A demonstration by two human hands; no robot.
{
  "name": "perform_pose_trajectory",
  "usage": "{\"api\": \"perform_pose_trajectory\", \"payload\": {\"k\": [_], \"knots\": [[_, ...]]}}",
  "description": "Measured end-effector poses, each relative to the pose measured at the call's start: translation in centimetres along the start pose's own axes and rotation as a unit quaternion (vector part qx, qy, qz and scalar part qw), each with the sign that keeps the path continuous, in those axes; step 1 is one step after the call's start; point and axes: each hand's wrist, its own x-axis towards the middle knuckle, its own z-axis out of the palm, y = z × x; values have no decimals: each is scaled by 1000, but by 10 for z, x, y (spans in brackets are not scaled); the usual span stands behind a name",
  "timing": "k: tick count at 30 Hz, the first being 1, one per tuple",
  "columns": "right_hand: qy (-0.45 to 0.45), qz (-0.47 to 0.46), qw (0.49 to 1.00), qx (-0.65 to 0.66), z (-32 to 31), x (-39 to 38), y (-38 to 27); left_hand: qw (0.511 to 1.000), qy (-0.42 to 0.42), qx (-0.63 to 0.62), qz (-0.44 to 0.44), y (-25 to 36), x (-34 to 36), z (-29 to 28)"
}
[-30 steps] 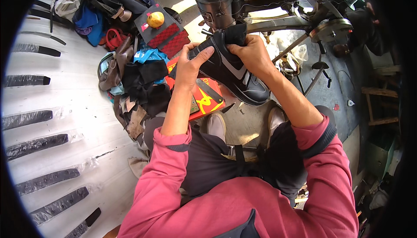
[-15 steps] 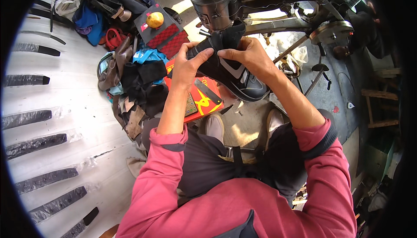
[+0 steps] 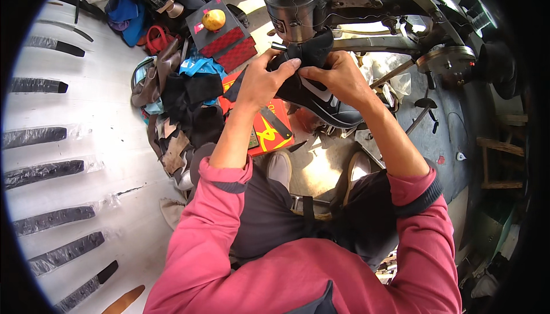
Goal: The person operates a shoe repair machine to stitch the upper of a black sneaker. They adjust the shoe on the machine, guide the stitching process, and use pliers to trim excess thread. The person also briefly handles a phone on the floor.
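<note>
A black shoe (image 3: 340,115) with a pale grey side patch hangs between my two hands, tilted, its toe down to the right. My left hand (image 3: 260,82) pinches the left part of its upper, thumb on top and fingers curled under. On the other side my right hand (image 3: 345,79) grips the shoe near its opening, the thumb pointing toward the left thumb. A black fabric flap (image 3: 318,48) sticks up beyond the fingers. The sole's underside and the fingertips beneath the upper are hidden.
Just beyond my hands stands a machine with a metal cylinder (image 3: 290,13) and a round wheel (image 3: 447,65). A red and yellow box (image 3: 275,136) lies below my left forearm. Leather and cloth scraps (image 3: 197,91) pile up at left. A yellow fruit (image 3: 213,20) rests on a dark box.
The shoe and both hands have moved slightly right, closer to the machine. My left hand has turned inward over the upper. The whole view has shifted a little.
</note>
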Motion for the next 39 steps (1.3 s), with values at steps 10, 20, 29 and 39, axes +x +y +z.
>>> {"api": "perform_pose_trajectory", "payload": {"k": [10, 20, 29, 39], "knots": [[-3, -115, 967, -228, -10, 3, 4, 994, 109, -12, 21, -10, -4, 27], [120, -190, 913, -342, -95, -75, 4, 992, 121, 7, 19, -13, -4, 26], [216, 114, 945, -217, -245, -75, 104, 996, 75, -49, -5, -18, 0, 20], [213, 22, 936, -278, -206, -81, 59, 997, 46, -63, -26, -12, 0, 15]]}}
